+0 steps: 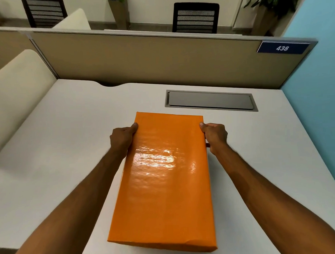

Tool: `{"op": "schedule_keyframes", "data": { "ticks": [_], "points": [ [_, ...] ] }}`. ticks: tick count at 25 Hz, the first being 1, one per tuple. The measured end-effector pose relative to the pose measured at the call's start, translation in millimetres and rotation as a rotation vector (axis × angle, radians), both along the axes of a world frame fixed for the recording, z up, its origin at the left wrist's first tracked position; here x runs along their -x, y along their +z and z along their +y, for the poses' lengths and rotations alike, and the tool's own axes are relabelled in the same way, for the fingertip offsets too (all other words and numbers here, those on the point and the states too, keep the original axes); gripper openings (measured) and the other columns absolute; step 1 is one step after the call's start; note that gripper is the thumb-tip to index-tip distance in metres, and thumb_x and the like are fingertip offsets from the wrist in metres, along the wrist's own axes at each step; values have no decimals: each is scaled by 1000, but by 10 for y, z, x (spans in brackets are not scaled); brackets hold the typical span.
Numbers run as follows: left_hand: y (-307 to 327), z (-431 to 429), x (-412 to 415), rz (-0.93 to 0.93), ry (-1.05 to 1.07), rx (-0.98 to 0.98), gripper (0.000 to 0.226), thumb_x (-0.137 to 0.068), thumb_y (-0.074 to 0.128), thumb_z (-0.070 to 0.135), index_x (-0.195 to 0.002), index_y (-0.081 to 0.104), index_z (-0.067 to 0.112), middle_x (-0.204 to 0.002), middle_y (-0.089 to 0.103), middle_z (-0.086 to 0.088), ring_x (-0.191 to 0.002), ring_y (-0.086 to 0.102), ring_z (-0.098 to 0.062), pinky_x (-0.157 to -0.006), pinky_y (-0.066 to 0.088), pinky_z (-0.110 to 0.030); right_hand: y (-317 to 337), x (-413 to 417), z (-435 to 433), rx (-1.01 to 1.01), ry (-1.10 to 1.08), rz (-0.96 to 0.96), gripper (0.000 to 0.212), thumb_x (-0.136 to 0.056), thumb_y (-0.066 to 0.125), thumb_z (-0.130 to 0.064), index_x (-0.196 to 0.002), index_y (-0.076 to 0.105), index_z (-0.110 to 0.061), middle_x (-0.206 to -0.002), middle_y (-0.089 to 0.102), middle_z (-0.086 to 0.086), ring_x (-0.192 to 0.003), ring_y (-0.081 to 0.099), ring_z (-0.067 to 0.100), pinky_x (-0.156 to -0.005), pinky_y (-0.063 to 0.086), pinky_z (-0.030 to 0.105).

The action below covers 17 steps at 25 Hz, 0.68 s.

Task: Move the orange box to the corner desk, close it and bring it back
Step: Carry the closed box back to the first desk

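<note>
Orange box over white desk, lid looks shut. Left hand and right hand squeeze far sides, one each, so box stays level. Resting or lifted: cannot tell.

Both hands — left hand, right hand — grip the closed orange box.

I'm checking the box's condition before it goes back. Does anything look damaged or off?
Mostly fine: the orange box is shut, held at its far end by the left hand and right hand. Its near right corner shows a small crease, and the glossy top ripples. Nothing odd on the desk.
</note>
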<state>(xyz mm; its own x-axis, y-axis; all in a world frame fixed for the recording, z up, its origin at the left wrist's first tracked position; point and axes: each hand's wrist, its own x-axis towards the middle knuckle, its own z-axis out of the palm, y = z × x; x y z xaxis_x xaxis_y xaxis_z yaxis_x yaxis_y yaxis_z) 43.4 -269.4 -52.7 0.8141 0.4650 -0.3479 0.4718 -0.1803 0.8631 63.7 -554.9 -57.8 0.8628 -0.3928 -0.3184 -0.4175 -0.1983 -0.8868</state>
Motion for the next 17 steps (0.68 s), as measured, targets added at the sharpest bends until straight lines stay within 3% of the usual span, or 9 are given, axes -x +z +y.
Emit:
{"op": "schedule_keyframes", "data": {
  "ticks": [3,7,11,17],
  "points": [
    [21,9,3,-6,-13,0,47,-85,65,48,-104,72,6,-92,66,-5,-79,61,-23,-78,49,-38,-3,15,-4,13,6,-2,22,-91,64,-39,-80,63,-20,-89,68,3,-82,65,26,-68,53,39],
    [100,3,40,-6,-70,-23,52,-88,61,48,-114,69,5,-113,69,-14,-90,61,-27,-85,51,-42,50,82,-10,3,45,14,27,-92,62,-41,-102,66,-17,-108,71,9,-86,65,26,-68,55,41],
    [155,13,230,31,-172,-73,67,-88,61,48,-143,42,15,-143,51,-16,-124,53,-37,-102,45,-52,116,290,-37,-88,172,85,46,-95,57,-39,-136,53,-19,-131,62,9,-100,61,25,-75,51,46],
    [183,90,762,-8,-250,4,59,-88,67,31,-141,45,20,-124,65,-14,-96,61,-27,-72,50,-39,144,743,-103,-102,253,55,57,-94,62,-29,-147,41,-22,-138,56,10,-106,59,26,-80,53,49]
  ]
}}
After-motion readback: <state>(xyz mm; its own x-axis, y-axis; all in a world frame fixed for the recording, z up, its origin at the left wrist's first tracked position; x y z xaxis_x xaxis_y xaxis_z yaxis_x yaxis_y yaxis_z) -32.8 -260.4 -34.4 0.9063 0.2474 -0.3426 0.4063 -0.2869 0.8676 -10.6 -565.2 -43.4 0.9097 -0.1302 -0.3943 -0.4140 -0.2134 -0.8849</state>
